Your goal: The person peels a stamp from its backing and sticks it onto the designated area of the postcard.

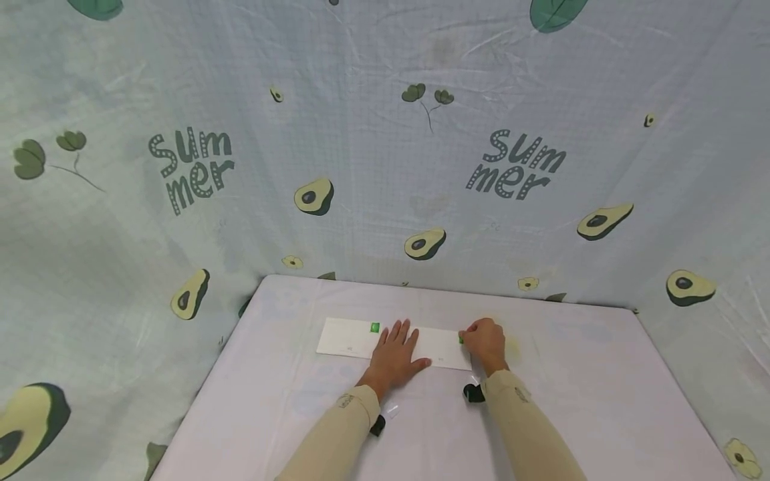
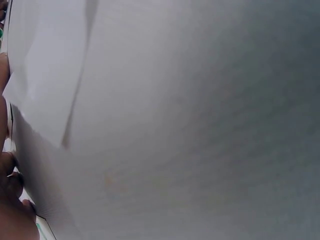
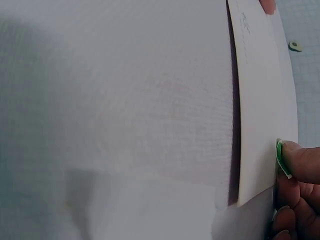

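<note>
Two white envelopes lie end to end on the table, the left envelope point(image 1: 347, 339) and the right envelope point(image 1: 442, 349). A small green stamp point(image 1: 375, 327) sits at the upper right corner of the left one. My left hand point(image 1: 394, 361) rests flat with spread fingers where the two envelopes meet, covering their inner ends. At the upper right corner of the right envelope, my right hand point(image 1: 486, 342) pinches another green stamp point(image 3: 283, 159) between thumb and fingers. In the right wrist view that stamp looks slightly bent and overlaps the envelope's far edge.
The white table point(image 1: 571, 401) extends around the envelopes. Behind it hangs a pale sheet point(image 1: 361, 133) printed with avocados and lettering. A black wrist-worn piece point(image 1: 473, 393) shows beside the right cuff, another point(image 1: 377, 425) beside the left.
</note>
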